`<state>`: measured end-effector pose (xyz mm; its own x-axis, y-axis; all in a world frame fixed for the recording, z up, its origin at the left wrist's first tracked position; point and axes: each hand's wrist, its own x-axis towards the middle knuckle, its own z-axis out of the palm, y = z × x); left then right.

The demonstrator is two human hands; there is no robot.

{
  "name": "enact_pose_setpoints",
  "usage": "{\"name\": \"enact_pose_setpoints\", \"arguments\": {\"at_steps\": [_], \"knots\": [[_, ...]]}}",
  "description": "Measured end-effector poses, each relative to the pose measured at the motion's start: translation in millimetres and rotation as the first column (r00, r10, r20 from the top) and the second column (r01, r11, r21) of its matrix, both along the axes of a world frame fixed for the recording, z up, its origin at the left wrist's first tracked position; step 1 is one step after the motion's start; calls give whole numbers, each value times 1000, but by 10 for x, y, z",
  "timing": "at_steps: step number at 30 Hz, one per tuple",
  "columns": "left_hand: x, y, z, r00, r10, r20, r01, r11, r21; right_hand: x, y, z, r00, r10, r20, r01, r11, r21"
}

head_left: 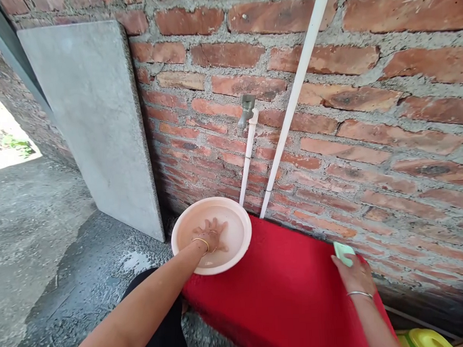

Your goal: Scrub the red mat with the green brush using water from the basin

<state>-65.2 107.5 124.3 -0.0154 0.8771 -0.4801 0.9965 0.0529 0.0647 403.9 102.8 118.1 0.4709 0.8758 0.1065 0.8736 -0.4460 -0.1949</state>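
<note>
My left hand is under the water in a pale pink basin, its fingers spread wide, and there is a thin gold bangle on that wrist. The basin stands at the left end of a bench covered with red cloth. Over at the bench's far right end, my right hand has its thumb and fingers round a mint-green block. The exact kind of block cannot be made out, since the fingers cover part of it. A silver bangle circles the right wrist.
A brick wall rises behind the bench. A tap on a short white pipe and a longer slanting pipe stand beside the basin. A concrete slab leans at left over wet floor. A yellow container sits lower right.
</note>
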Motion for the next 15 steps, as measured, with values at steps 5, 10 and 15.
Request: {"name": "enact_pose_setpoints", "arguments": {"at_steps": [5,10,15], "knots": [[12,-37,68,1000,3,17,-3,1000,5,-1456,94,-196,926,362,-108,-361,932,25],[6,-43,68,1000,11,15,-11,1000,-3,-2403,30,-290,785,603,-142,-606,795,30],[5,-27,50,1000,10,13,-10,1000,-1,-1943,9,-261,832,539,-135,-546,837,-24]]}}
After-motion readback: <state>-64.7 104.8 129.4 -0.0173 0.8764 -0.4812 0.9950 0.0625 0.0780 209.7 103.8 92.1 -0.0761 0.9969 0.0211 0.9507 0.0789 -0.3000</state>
